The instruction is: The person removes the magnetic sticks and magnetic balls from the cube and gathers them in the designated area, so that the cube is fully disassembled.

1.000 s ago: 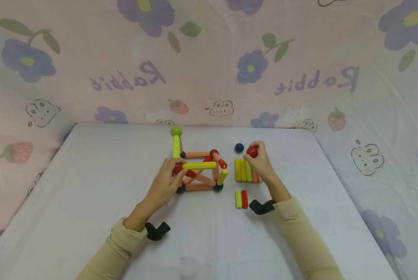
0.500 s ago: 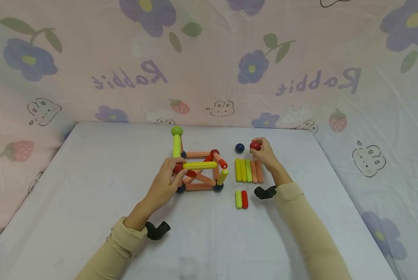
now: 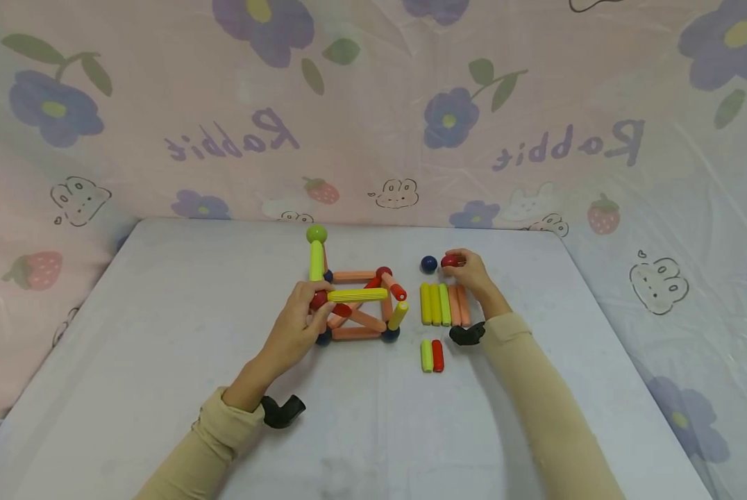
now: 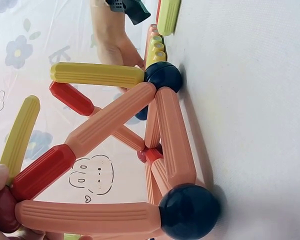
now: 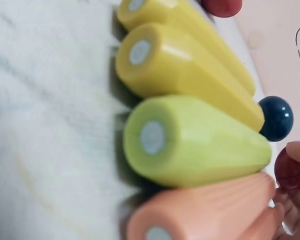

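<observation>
My left hand [image 3: 294,325] grips a red ball [image 3: 318,300] at a raised near-left corner of a frame of ridged rods and balls. A yellow rod [image 3: 357,295] juts rightward from that ball. In the left wrist view, a red rod [image 4: 44,172] and a peach rod [image 4: 90,217] also meet it. Dark blue balls [image 4: 189,212] form lower corners, and a green ball [image 3: 316,234] tops a far upright. My right hand [image 3: 473,273] pinches another red ball [image 3: 449,261], right of a loose dark blue ball [image 3: 428,264]. Whether this red ball touches the table cannot be told.
A row of yellow, green and peach rods [image 3: 444,305] lies just in front of the right hand. Nearer me are a short green rod [image 3: 426,356] and a short red rod [image 3: 437,355]. A patterned sheet [image 3: 361,139] hangs behind the white table [image 3: 161,347].
My right hand has carried its red ball away from me to beyond the rod row, then slightly left toward the dark blue ball. The left hand stays in place on the frame.
</observation>
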{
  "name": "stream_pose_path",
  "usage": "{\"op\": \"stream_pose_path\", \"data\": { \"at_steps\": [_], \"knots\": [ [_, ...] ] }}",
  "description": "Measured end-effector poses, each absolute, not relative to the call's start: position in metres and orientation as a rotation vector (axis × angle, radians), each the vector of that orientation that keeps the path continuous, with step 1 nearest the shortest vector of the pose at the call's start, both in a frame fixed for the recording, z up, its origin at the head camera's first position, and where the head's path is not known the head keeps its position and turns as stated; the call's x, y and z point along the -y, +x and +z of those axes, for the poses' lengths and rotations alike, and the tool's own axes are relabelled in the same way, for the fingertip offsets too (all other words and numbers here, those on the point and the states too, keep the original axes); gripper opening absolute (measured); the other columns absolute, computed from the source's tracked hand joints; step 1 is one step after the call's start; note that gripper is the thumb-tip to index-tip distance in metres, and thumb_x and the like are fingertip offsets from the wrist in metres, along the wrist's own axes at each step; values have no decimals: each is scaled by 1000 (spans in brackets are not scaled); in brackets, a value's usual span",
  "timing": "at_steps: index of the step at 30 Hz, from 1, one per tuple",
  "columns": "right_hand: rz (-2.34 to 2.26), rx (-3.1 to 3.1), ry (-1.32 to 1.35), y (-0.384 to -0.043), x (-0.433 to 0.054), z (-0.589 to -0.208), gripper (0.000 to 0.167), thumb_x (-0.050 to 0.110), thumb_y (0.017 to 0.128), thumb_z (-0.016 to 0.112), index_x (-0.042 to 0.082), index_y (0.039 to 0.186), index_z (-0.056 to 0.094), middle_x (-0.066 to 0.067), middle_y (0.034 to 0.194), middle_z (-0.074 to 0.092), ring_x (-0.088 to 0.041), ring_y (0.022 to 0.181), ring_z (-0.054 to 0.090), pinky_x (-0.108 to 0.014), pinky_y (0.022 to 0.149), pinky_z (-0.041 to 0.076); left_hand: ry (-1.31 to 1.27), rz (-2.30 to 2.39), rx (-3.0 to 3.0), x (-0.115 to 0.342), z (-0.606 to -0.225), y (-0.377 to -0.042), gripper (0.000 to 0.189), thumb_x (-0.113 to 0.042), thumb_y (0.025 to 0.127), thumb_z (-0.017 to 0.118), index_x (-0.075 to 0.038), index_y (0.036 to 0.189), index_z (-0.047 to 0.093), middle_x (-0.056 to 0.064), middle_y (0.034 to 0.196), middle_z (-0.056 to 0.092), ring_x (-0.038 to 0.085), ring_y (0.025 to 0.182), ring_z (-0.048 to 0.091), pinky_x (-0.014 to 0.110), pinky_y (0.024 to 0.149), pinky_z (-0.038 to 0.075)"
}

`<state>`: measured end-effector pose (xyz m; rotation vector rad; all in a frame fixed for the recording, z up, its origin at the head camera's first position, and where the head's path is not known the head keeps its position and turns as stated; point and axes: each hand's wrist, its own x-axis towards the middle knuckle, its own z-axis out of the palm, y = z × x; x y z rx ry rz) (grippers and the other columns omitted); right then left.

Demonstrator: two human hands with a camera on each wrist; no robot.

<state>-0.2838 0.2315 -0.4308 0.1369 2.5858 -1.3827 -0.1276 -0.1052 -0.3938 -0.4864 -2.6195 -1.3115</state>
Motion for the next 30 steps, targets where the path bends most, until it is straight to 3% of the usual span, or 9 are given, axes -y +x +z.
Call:
{"op": "stream_pose_path", "data": {
  "at_steps": [7, 16, 30],
  "knots": [
    [-1363, -2614, 159, -287, -228, -435, 51, 8, 92, 59, 0, 140, 43, -25, 142, 45, -34, 123, 45, -37, 103, 44, -496, -1299, 2608, 105, -395, -128, 30, -16, 98, 56, -8, 126, 48, 12, 108, 51, 17, 92, 49, 25, 76, 47],
    [-1301, -2652, 177, -289, -229, -440, 51, 11, 91, 60, 3, 140, 46, -23, 141, 47, -32, 118, 48, -25, 84, 43, -491, -1299, 2611, 104, -393, -127, 30, -16, 98, 56, -8, 126, 48, 13, 110, 51, 18, 93, 49, 26, 78, 48],
    [-1314, -2649, 162, -290, -230, -441, 56, 10, 91, 61, 4, 143, 42, -22, 146, 43, -33, 120, 46, -28, 89, 43, -482, -1291, 2621, 104, -395, -128, 31, -16, 97, 56, -7, 126, 48, 13, 111, 51, 18, 92, 49, 22, 74, 46]
  ]
}}
